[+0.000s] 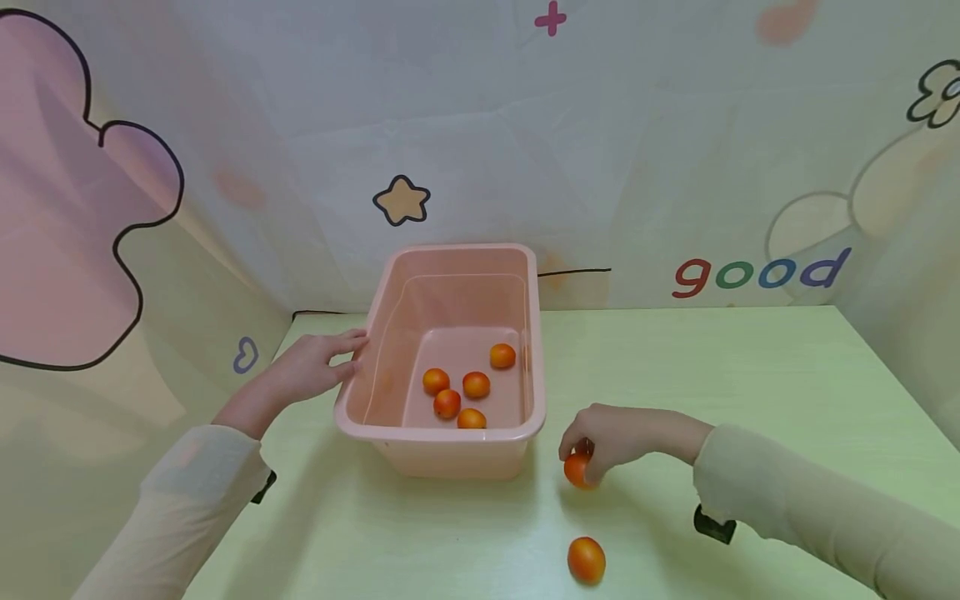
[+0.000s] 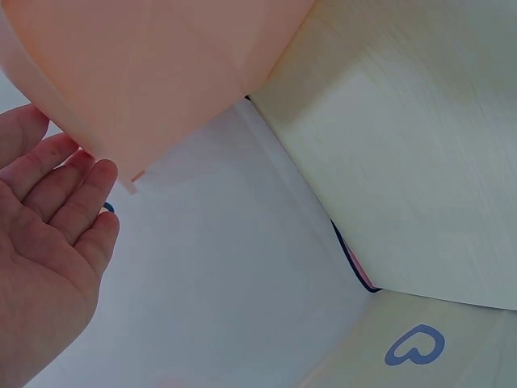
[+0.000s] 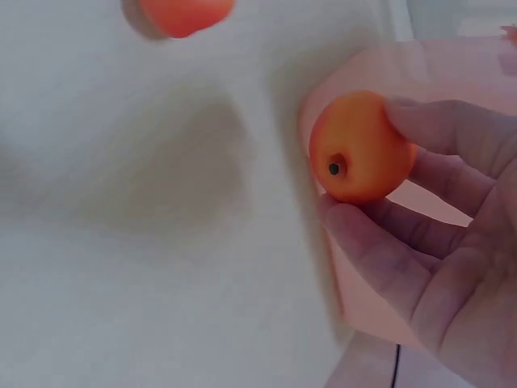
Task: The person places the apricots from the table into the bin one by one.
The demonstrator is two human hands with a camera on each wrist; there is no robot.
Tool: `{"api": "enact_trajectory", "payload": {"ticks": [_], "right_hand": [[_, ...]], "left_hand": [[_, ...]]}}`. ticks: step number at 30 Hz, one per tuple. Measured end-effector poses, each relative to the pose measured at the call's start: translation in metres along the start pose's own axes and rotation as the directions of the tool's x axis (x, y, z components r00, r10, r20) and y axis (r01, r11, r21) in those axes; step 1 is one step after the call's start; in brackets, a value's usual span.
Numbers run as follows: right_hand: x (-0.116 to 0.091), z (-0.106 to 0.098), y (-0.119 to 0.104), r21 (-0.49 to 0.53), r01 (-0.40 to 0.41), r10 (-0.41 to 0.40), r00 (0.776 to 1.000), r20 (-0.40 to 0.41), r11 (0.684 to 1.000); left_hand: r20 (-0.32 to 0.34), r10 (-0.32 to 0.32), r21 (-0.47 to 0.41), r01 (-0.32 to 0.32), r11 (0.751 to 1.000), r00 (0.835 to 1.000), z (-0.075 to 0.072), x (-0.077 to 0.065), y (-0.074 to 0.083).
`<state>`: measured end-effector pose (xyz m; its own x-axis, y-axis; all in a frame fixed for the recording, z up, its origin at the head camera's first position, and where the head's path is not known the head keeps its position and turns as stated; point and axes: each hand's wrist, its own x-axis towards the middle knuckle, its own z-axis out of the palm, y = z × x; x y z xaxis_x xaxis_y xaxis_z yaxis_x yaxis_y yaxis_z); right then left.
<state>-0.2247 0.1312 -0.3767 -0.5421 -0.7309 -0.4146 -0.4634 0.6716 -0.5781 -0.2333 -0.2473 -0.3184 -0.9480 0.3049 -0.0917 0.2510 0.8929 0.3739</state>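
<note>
A pink plastic tub (image 1: 454, 434) stands on the table with several small orange-red fruits (image 1: 476, 384) on its bottom. At the tub's left rim, my left hand (image 1: 318, 367) touches the edge with its fingertips; in the left wrist view the fingers of that hand (image 2: 60, 190) lie fairly straight against the wall. My right hand (image 1: 618, 437) pinches another orange-red fruit (image 3: 363, 145) between thumb and fingers, just right of the tub's near corner. A short dark stem end shows on this fruit. One more loose fruit (image 1: 587, 560) lies on the table, nearer than the right hand.
The pale green tabletop (image 1: 720, 358) runs back to a hanging printed cloth (image 1: 480, 125), which also closes in both sides. The tub's far end stands close to that cloth. A dark band (image 1: 715, 525) shows under the right sleeve.
</note>
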Motion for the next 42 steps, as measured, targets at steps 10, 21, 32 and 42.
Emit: {"api": "enact_trajectory", "payload": {"ticks": [10, 21, 32, 42], "right_hand": [[-0.016, -0.033, -0.02, -0.023, -0.013, 0.013, 1.0, 0.019, 1.0], [-0.025, -0.068, -0.037, -0.05, -0.051, 0.051, 0.999, 0.002, 0.997], [-0.02, -0.097, -0.054, -0.077, -0.028, 0.027, 1.0, -0.012, 0.997], [-0.007, -0.117, -0.069, -0.102, 0.0, -0.002, 1.0, -0.029, 0.995]], "left_hand": [[0.007, -0.008, -0.008, 0.008, 1.0, 1.0, 0.0, -0.001, -0.001], [0.014, -0.013, -0.023, 0.014, 1.0, 1.0, 0.001, -0.001, -0.003], [-0.011, 0.018, -0.008, -0.018, 1.0, 1.0, 0.002, 0.001, -0.005], [-0.015, 0.021, 0.0, -0.021, 1.0, 1.0, 0.001, 0.001, -0.002]]}}
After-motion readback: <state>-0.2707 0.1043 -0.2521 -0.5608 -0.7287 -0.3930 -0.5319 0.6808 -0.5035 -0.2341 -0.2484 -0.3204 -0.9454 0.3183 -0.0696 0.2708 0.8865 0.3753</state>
